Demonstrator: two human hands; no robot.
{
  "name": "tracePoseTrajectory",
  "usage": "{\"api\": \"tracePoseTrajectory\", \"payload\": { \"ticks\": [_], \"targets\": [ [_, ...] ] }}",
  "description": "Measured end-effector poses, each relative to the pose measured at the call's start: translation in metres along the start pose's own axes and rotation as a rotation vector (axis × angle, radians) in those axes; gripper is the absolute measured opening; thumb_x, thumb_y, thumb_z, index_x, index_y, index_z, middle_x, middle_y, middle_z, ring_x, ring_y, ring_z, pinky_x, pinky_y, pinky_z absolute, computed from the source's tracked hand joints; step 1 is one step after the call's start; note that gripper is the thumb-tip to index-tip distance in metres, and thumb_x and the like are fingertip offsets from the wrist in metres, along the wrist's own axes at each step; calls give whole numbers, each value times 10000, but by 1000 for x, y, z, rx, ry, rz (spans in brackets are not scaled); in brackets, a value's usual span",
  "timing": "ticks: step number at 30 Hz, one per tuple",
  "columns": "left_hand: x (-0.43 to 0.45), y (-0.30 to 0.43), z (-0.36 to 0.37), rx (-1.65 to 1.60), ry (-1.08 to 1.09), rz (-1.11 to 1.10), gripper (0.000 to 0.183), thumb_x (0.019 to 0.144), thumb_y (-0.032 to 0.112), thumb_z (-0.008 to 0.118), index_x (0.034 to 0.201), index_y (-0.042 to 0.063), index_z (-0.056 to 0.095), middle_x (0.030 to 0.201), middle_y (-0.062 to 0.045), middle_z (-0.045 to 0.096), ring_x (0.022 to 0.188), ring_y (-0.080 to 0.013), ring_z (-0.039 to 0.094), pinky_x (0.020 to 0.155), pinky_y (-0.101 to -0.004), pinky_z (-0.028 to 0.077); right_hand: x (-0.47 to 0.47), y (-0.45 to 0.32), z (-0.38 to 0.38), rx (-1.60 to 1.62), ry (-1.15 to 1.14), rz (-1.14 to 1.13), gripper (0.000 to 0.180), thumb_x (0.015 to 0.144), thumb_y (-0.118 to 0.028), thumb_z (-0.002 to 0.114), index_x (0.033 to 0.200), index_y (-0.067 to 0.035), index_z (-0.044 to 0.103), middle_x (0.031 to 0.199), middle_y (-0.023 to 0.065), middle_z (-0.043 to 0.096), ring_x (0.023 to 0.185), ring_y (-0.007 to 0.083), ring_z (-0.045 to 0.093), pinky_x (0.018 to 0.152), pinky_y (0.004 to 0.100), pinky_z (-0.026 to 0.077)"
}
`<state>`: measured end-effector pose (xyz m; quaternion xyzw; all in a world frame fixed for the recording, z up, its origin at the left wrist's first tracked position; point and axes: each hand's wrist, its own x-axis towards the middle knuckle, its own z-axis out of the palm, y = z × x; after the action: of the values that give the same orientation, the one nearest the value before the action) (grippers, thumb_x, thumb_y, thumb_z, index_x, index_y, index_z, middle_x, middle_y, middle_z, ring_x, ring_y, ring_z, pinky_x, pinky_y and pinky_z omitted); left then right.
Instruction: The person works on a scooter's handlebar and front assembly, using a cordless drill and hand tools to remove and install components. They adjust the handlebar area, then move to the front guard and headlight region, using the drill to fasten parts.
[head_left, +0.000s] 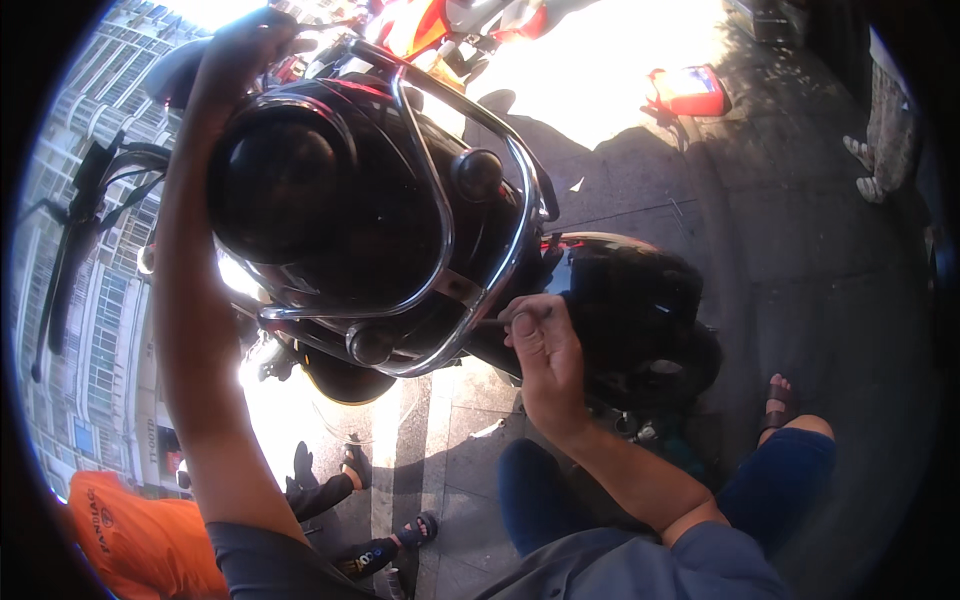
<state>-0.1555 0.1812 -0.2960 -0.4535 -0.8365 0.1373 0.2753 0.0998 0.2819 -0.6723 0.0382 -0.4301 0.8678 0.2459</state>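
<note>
A black motor scooter fills the middle, with a bent chrome guard rail around its rounded body. A large black dome and two small round lamps show within the rail's loops. Close to the flat bracket between the chrome tubes, my right hand pinches a thin rod, whose far end meets the rail in the picture. My left hand reaches past the dome at the top. Its fingers are dark and blurred, and what they hold or touch is unclear.
A black handlebar juts out at left. Beyond are red-and-orange vehicles and a red container on the pavement. A person in an orange shirt is at lower left; another person's legs stand at right.
</note>
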Motion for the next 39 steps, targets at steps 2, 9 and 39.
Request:
{"api": "tracePoseTrajectory", "payload": {
  "ticks": [2,9,39],
  "targets": [
    [-3,-13,-17,256,34,279,306,978,123,595,1271,36,622,1165,-97,640,1049,-227,637,859,-339,531,-18,6,6,-214,-50,-140,152,1030,-152,571,1007,-6,538,1058,130,567,827,157,592,695,292,494],
    [21,3,-42,-31,195,-174,289,1045,174,548,1297,113,675,880,2,641,728,-90,562,655,-232,472,-8,25,-22,-58,-194,-121,108,987,-85,618,988,16,579,1278,220,581,1151,332,656,900,376,584],
    [-192,200,76,106,85,54,286,821,148,764,1101,202,737,1333,-19,664,1368,-250,519,1193,-484,313,47,6,6,-522,18,-516,175,829,-31,762,998,-62,730,932,78,723,843,234,674,733,342,551]
  ]
}}
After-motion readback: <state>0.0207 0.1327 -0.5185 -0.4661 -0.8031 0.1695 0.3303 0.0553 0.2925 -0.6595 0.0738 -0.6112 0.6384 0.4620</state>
